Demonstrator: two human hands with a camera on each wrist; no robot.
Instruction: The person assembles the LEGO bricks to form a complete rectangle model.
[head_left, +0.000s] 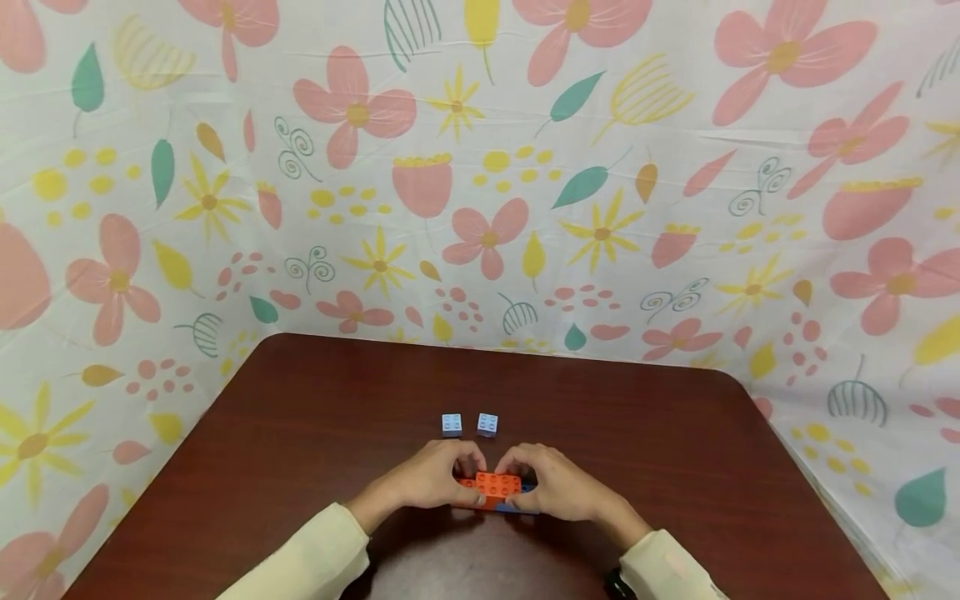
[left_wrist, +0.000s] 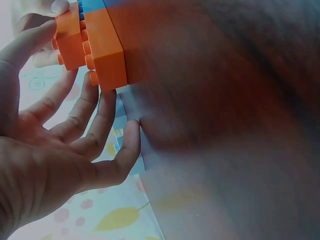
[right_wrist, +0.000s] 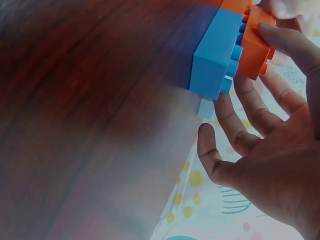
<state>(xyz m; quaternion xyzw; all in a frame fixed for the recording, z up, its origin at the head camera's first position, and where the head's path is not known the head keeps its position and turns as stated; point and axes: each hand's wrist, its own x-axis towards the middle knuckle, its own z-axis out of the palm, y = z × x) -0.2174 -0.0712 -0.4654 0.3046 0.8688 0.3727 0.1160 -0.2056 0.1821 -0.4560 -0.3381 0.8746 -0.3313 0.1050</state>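
A small stack of toy building bricks lies on the table between the two hands. Its top piece, an orange brick [head_left: 498, 485], bridges a lower orange brick [left_wrist: 109, 52] on the left and a blue brick [right_wrist: 214, 57] on the right. My left hand [head_left: 433, 475] grips the stack's left side, thumb in front and fingers behind. From the right, my right hand [head_left: 564, 485] pinches the top orange brick, its thumb on the near face. In both wrist views the little finger stands away from the bricks. Fingertips behind the stack are partly hidden.
Two light-blue bricks, a left one [head_left: 452, 425] and a right one [head_left: 487, 425], sit just beyond the hands. The dark red-brown table [head_left: 315, 400] runs back to a flower-printed cloth [head_left: 480, 192] that hangs behind and at both sides.
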